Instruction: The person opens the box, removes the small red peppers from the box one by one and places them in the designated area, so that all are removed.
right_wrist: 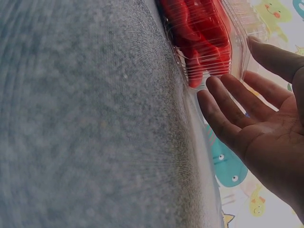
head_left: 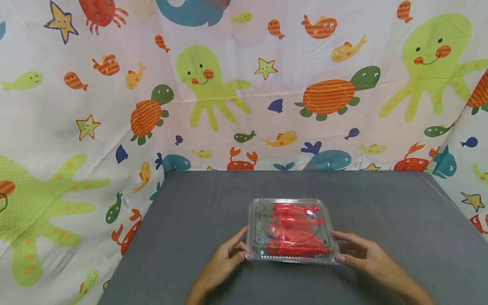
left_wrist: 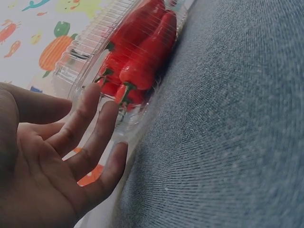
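Note:
A clear plastic clamshell box (head_left: 256,220) with a ridged lid sits on the grey table, its lid down. Several long red peppers (head_left: 295,234) lie side by side inside; their green stems (left_wrist: 127,92) point toward the left hand. At the box's left side is my left hand (head_left: 220,263), fingertips right at the wall and thumb by the near corner. My right hand (head_left: 364,256) mirrors it on the right side, thumb at the near right corner. Both wrist views show relaxed, spread fingers against the box's ends, not wrapped round it.
The dark grey cloth-covered table (head_left: 206,199) reaches back to a white curtain (head_left: 244,59) printed with sea animals. That curtain also runs along the left and right sides of the table.

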Available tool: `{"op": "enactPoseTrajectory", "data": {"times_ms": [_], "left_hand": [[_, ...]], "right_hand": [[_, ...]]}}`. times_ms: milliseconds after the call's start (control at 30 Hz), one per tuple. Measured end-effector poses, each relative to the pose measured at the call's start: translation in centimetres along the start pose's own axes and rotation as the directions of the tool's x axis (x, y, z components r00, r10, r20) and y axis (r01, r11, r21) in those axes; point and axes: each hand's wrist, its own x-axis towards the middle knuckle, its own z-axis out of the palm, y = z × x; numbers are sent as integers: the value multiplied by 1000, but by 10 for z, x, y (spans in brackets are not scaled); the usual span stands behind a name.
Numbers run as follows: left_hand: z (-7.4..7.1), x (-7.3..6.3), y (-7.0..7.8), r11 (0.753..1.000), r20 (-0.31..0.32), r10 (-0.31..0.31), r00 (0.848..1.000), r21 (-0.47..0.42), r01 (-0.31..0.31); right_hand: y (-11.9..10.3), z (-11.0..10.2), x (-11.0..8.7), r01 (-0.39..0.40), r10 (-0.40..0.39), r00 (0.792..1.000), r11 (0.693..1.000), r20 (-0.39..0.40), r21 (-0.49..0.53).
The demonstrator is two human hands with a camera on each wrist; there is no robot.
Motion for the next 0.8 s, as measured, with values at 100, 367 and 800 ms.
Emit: {"op": "enactPoseTrajectory", "data": {"times_ms": [100, 367, 800], "left_hand": [[-1, 0, -1, 1000, 8, 22, 1000, -7, -22], [-3, 1, -5, 999, 12, 36, 999, -32, -36], [1, 4, -4, 999, -23, 19, 1000, -33, -20]], "right_hand": [[0, 0, -1, -3, 3, 1000, 1000, -4, -12], [2, -3, 1, 8, -9, 999, 1000, 35, 17], [1, -1, 2, -4, 1, 999, 998, 55, 60]]}}
